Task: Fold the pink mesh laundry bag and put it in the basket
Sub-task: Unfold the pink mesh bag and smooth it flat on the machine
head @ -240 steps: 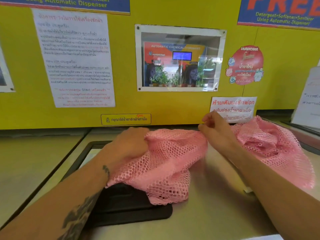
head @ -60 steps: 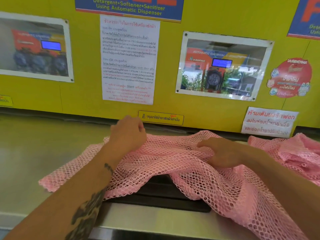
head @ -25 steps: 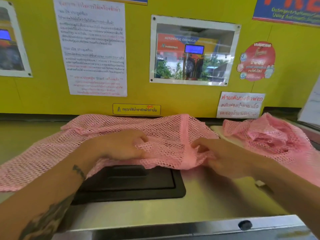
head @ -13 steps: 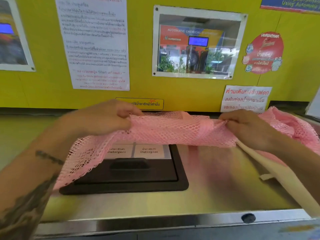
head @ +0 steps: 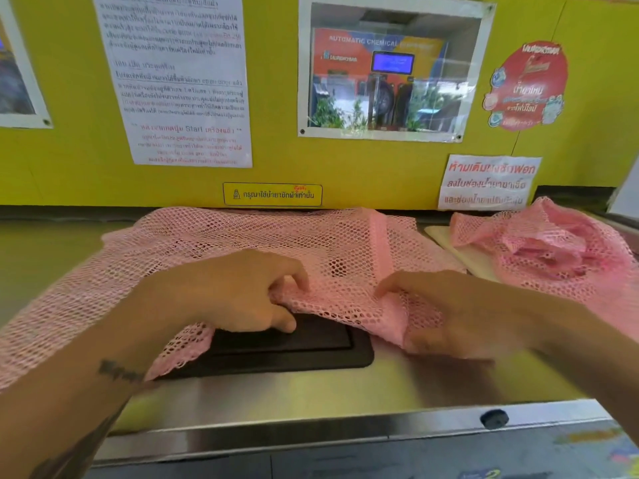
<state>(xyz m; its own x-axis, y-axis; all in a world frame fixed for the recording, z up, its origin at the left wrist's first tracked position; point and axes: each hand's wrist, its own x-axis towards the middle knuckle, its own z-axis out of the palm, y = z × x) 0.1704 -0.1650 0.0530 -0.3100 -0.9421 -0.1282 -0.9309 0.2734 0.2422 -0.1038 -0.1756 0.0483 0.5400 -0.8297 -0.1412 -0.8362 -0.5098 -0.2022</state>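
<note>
A pink mesh laundry bag (head: 214, 243) lies spread across the steel top of a washing machine, reaching from the left edge of view to past the middle. My left hand (head: 235, 292) pinches the bag's near edge above the black lid. To its right, my right hand (head: 446, 312) grips a bunched fold of the same near edge. A denser pink band (head: 378, 243) runs front to back through the mesh. No basket is in view.
A black detergent drawer lid (head: 294, 350) sits partly under the mesh. A second crumpled pink mesh bag (head: 549, 250) rests on a pale board (head: 449, 240) at the right. The yellow wall (head: 69, 160) with notices rises right behind. The steel front edge (head: 311, 426) lies near me.
Half a second ago both hands held the bag stretched and lifted near the wall. Now it is laid down flat over the lid, and both hands have come nearer, holding its front edge.
</note>
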